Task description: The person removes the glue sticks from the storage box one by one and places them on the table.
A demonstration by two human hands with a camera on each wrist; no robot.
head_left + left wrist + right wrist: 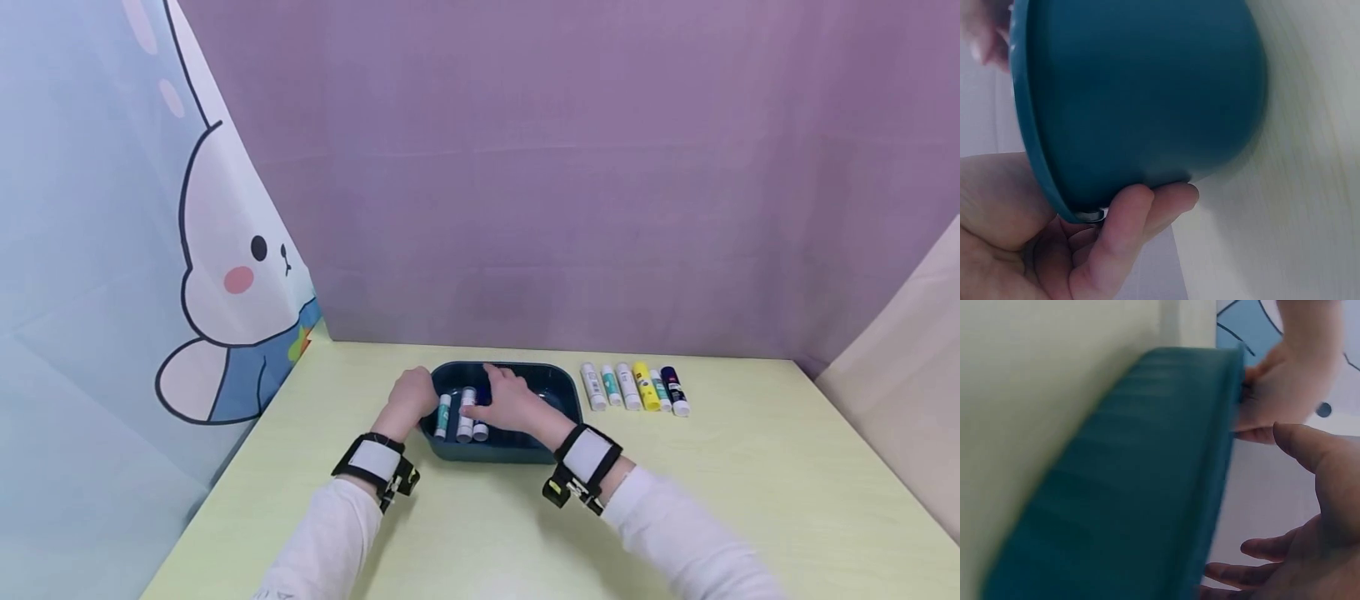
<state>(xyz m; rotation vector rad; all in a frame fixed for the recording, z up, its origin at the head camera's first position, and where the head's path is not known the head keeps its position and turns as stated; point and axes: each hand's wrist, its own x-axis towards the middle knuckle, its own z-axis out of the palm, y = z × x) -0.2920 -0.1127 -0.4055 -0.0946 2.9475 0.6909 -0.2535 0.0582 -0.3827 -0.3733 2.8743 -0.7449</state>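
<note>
the dark teal container (495, 452) is set on the pale yellow-green table (480, 542). its left end is gripped by the left hand (413, 392); the fingers are curled around the rim, and fingertips are seen against the outer wall in the left wrist view. the right hand (513, 402) is held over the container, with thumb and fingers spread apart; no stick is seen gripped, and whether the thumb is touching one cannot be told.

three sticks are contained at the left side of the container: a green-labelled stick (443, 415) nearest the left hand, a white stick (466, 421) beside it, and a dark blue stick (481, 432), partly covered by the right hand.

a row of six sticks (628, 387) is laid on the table, to the right of the container; a yellow stick (647, 387) is included, fourth from the left. black straps (588, 458) are worn on both wrists. the table is backed by a purple curtain (555, 167).
</note>
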